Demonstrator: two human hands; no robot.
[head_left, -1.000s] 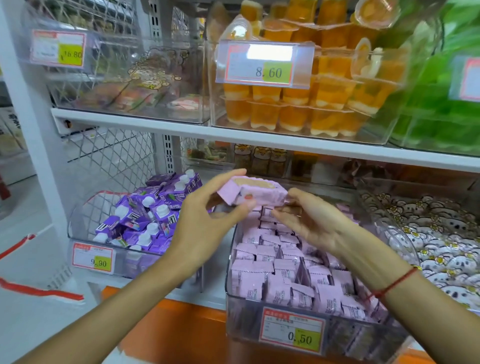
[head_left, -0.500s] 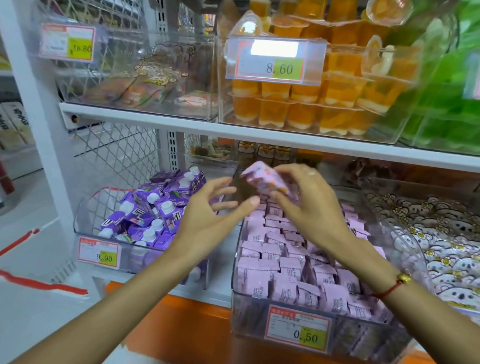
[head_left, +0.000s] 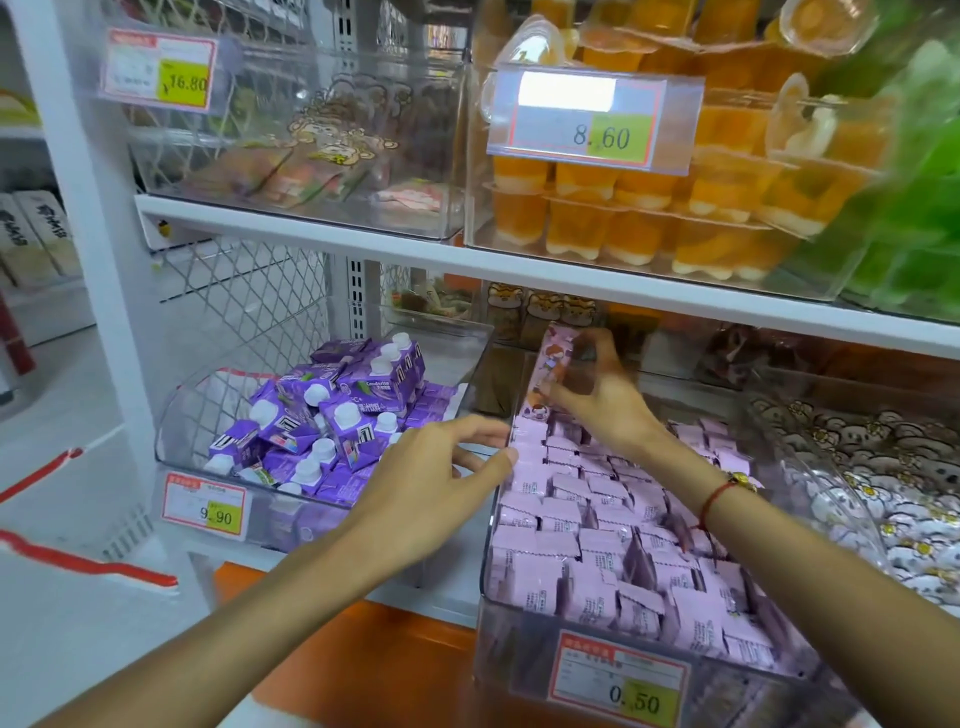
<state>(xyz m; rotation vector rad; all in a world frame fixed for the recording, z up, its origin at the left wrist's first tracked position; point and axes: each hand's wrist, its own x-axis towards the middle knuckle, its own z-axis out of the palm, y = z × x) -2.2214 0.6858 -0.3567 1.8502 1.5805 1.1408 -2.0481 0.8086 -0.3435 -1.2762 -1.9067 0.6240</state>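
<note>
**Head view: pink packet held upright at the back corner of the bin**

The right hand (head_left: 605, 415) grips a long pink packet (head_left: 549, 371). Its fingers (head_left: 600, 345) curl over the upper end and the thumb lies against the lower part, though blur hides the exact grip. The packet stands almost upright at the back left corner of a clear bin (head_left: 511, 654). Its lower end is right at the rows of small pink sachets (head_left: 613, 561) that fill the bin; whether it touches them cannot be told.

The left hand (head_left: 431, 488) holds nothing. Its fingers (head_left: 480, 423) are straight and slightly spread, with the tips at the bin's left wall, just below and left of the right fingers. Contact with the wall cannot be made out.

Left of the left fingers, purple cartons (head_left: 332, 410) with white caps are heaped in a second clear bin. Above both sets of fingers runs a white shelf (head_left: 363, 249) carrying orange jelly cups (head_left: 649, 208). A price tag (head_left: 621, 680) reading 0.50 sits on the bin's front, well below the right fingers.
</note>
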